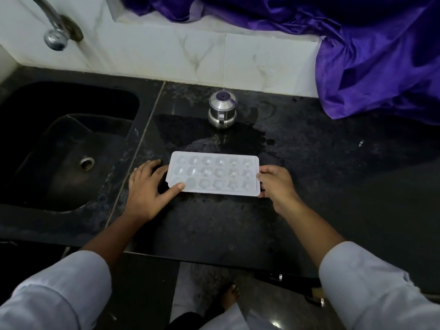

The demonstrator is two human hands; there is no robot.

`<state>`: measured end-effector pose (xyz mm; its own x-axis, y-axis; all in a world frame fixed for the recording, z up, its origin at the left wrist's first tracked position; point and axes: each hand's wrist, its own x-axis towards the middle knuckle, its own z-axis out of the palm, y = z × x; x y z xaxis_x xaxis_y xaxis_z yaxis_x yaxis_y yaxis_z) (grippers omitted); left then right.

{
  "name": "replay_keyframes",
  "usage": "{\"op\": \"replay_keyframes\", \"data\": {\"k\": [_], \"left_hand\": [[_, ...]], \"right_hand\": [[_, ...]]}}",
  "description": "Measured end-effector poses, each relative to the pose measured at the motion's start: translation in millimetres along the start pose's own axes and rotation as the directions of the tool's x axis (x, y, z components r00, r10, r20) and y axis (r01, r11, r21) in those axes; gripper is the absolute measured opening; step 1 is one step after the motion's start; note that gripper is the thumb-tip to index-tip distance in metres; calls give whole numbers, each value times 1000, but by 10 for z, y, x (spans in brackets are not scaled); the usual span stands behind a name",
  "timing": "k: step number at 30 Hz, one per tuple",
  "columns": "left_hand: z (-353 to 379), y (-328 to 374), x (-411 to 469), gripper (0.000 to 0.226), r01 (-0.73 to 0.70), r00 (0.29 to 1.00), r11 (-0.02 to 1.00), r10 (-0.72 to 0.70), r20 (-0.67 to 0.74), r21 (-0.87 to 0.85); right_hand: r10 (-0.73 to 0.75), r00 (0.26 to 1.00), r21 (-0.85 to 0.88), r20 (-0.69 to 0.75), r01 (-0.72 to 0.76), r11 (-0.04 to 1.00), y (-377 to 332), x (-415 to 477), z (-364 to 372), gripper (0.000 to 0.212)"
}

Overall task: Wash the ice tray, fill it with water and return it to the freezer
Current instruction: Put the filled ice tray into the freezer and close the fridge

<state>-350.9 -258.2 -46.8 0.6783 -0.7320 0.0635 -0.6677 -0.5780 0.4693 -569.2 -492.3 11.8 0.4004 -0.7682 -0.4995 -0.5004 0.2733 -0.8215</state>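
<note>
Head view: ice tray [214,173] lies flat on the counter [309,186], right of the sink [47,144]. Right hand [276,184] pinches its right edge; left hand [147,189] lies spread, thumb on its corner. Cups' contents unclear; tap [53,32] cut off.

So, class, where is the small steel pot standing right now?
In the head view, the small steel pot stands on the black counter, just behind the ice tray, right of the sink and close to the tiled wall.
</note>
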Motion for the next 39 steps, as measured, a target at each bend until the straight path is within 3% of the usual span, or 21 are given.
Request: {"op": "replay_keyframes", "data": {"k": [5,9,14,19,27,33,39], "left_hand": [[-181,148,41,65,117,993,943,-120,11,-311],[-557,413,20,59,203,964,719,-265,7,-665],[-1092,380,46,63,268,898,554,-439,-4,-788],[-1699,220,-122,51,261,852,365,-523,35,-894],[-2354,-405,-915,36,233,756,343,-652,-52,-910],[-2550,-915,-1782,34,241,619,333,-776,-120,-912],[-2687,-1290,-2720,35,209,464,311,-866,-185,-927]], "right_hand": [[-60,998,14,-5,60,998,-277,-126,-96,23],[-154,988,46,14,153,987,-651,-322,-55,23],[-261,964,103,39,256,961,-1116,-673,190,23],[-356,930,146,90,342,928,-1411,-1035,585,24],[-462,847,150,264,437,887,-1471,-1576,1476,20],[-447,766,117,462,447,887,-1295,-1968,2269,25],[-424,640,106,640,474,874,-1143,-2429,3070,27]]}}
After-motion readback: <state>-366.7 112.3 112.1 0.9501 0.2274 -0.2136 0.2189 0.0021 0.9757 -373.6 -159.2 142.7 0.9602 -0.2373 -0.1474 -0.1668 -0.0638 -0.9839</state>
